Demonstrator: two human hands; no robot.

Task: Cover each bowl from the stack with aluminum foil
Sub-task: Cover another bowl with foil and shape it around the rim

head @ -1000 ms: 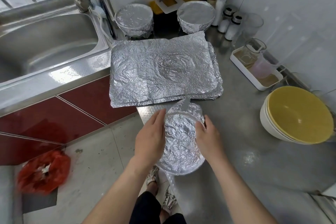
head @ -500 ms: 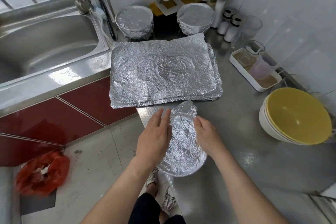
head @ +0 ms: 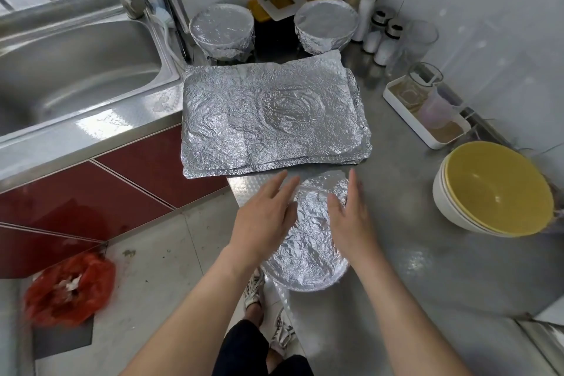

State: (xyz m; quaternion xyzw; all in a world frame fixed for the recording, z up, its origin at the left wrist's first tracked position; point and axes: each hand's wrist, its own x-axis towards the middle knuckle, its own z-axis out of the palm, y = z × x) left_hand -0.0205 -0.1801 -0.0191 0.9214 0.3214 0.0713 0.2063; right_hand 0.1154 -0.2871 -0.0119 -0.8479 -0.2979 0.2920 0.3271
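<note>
The left hand (head: 265,218) lay flat on the left side of the foil-covered bowl (head: 308,250), fingers straight and spread, no longer cupping its rim as a second before. The bowl sat at the near edge of the counter (head: 427,268), just before the foil sheets (head: 268,119), its raised far flap now pressed down. The right hand (head: 351,220) had likewise opened flat on its right side

One head-worn wide-angle view looks forward and steeply down, close over the steel tabletop (head: 427,268) and the floor (head: 152,299) beside it.
</note>
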